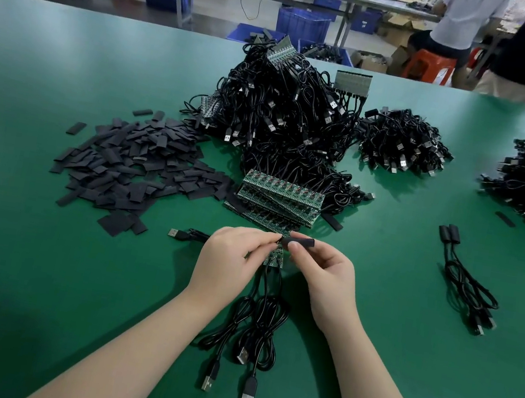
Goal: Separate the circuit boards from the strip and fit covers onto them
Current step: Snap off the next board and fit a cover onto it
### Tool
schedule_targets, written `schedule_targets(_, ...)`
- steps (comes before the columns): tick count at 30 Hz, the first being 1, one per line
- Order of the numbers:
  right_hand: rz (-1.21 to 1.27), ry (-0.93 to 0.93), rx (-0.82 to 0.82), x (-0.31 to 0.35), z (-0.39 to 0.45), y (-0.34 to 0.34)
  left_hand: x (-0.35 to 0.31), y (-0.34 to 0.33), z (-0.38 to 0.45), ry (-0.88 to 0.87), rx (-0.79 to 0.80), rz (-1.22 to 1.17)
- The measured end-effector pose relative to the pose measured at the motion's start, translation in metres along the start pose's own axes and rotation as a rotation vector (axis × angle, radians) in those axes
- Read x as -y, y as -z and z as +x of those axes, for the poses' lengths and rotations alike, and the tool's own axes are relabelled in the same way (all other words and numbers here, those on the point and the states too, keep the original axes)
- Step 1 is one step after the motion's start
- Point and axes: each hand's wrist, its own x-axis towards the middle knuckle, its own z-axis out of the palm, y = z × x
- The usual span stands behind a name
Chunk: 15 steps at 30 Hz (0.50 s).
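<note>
Crates [302, 23], blue, on the floor well beyond the fingers; one [247, 34] holds dark parts. Left hand [229, 263] pinches a circuit board [274, 256] at its fingertips; right hand [324, 275] pinches a black cover [301, 241] touching the board's end, both forearms angled inward over the table [34, 265].

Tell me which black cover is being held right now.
The black cover pinched by the right hand, touching the left hand; the others lie loose on the green table.

green table [34, 265] under cable heaps [289, 113]
</note>
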Motion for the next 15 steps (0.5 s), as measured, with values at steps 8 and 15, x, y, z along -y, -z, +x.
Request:
schedule_targets(8, -0.033, 0.010, 0.033, 0.0007, 0.0000, -0.0019, -0.0003, -0.0006, -0.0010, -0.055, -0.020, 0.025)
schedule_targets(15, -0.067, 0.024, 0.051, -0.0005, -0.0001, -0.0032, -0.0001, -0.0012, -0.0017, -0.033, -0.014, -0.008)
